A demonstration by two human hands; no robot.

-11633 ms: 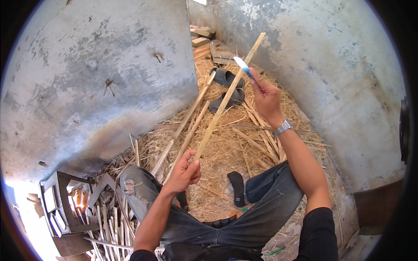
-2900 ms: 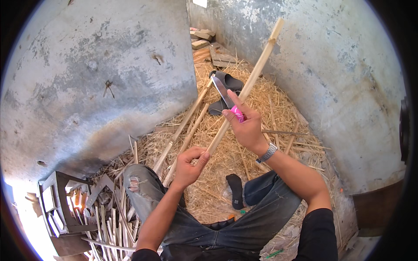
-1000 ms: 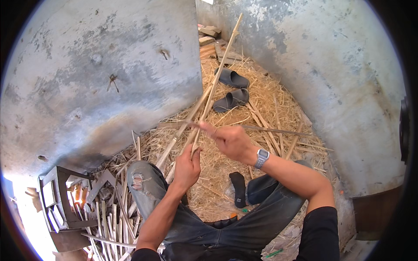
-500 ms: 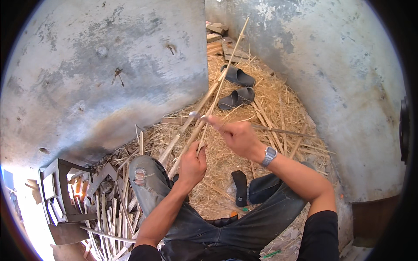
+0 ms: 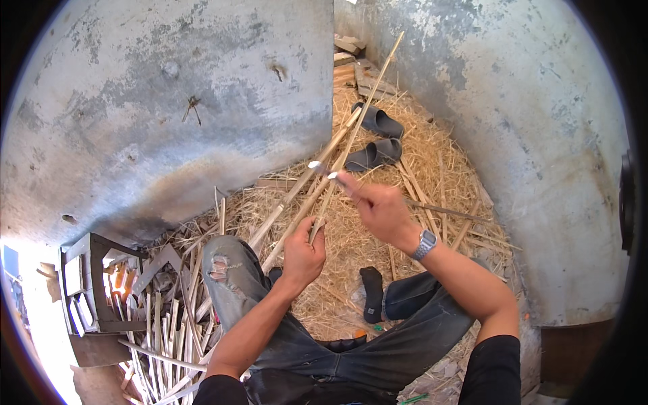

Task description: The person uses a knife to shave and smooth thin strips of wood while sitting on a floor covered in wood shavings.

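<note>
My left hand (image 5: 304, 254) is closed round the lower end of a long, thin wooden or bamboo strip (image 5: 372, 89), which slants up and away to the right. My right hand (image 5: 385, 212), with a grey watch on its wrist, is closed on a metal-bladed tool (image 5: 324, 170); its handle is mostly hidden in the fist. Two bright glints show on the blade, which lies across the strip beyond my left hand. Thicker strips (image 5: 295, 192) lean beside my left knee, just left of the held strip.
Curly shavings (image 5: 432, 158) cover the floor between two grey walls. Ahead lie dark slippers (image 5: 373, 154) and loose boards (image 5: 374, 79). At the lower left, a dark frame (image 5: 101, 290) stands by a heap of split sticks (image 5: 162, 337). My crossed legs (image 5: 324, 361) fill the near side.
The whole view has shifted slightly. The blade and my right hand have moved a little forward along the strip. My left hand keeps its hold near the lower end.
</note>
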